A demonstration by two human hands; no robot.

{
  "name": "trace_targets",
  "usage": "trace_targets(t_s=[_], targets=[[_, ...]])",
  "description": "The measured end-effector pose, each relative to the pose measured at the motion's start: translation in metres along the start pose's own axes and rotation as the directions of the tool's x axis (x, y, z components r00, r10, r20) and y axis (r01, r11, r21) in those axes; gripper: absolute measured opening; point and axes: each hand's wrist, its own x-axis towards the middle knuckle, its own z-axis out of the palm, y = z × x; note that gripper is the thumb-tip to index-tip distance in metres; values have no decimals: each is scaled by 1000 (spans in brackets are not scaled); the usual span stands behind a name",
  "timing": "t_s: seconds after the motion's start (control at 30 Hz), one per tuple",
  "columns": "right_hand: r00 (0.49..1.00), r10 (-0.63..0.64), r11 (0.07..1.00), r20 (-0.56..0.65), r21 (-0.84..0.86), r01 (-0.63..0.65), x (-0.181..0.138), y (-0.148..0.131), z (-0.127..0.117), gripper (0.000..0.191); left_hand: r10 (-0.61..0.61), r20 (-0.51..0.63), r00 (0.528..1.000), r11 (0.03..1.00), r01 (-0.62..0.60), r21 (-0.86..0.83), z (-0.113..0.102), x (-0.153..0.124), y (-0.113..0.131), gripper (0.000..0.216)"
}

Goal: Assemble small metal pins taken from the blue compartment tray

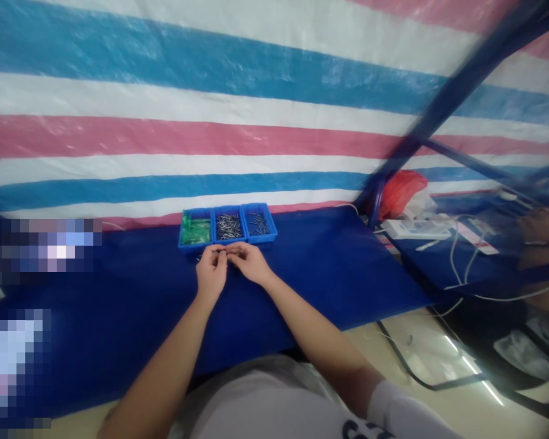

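Observation:
My left hand and my right hand meet at their fingertips just in front of three small blue trays. Both are closed in a pinch, and whatever lies between the fingers is too small to make out. A thin dark tip shows at the left edge of my left hand. The left tray holds green packets. In the middle tray lies a heap of silvery metal pieces, which look like screws. Fewer such pieces are scattered in the right tray.
The trays stand near the back of a blue table, against a striped plastic sheet. A dark blue frame post slants up at the right. Beyond it are a red bag, a white power strip, cables and another person's hand.

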Motion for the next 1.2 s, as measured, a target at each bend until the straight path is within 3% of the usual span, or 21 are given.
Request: trace_targets(t_s=[0.2, 0.47, 0.63, 0.97, 1.2], targets=[[1000, -23, 999, 7, -37, 23, 0, -2, 1, 24, -30, 18, 999, 999, 30, -15, -1, 1, 2, 18], [988, -32, 997, -149, -73, 22, 1, -2, -4, 23, 20, 67, 998, 994, -12, -112, 1, 1, -1, 22], [973, 10, 1000, -229, 9, -8, 3, -2, -5, 28, 46, 94, 995, 993, -35, -116, 3, 2, 0, 28], [968, 5, 1000, -253, 30, 3, 4, -2, -5, 30, 41, 62, 997, 995, -35, -97, 4, 2, 0, 23], [985, -1, 997, -175, 75, 14, 2, -2, -3, 29, 39, 16, 999, 995, -38, -89, 5, 4, -5, 23]])
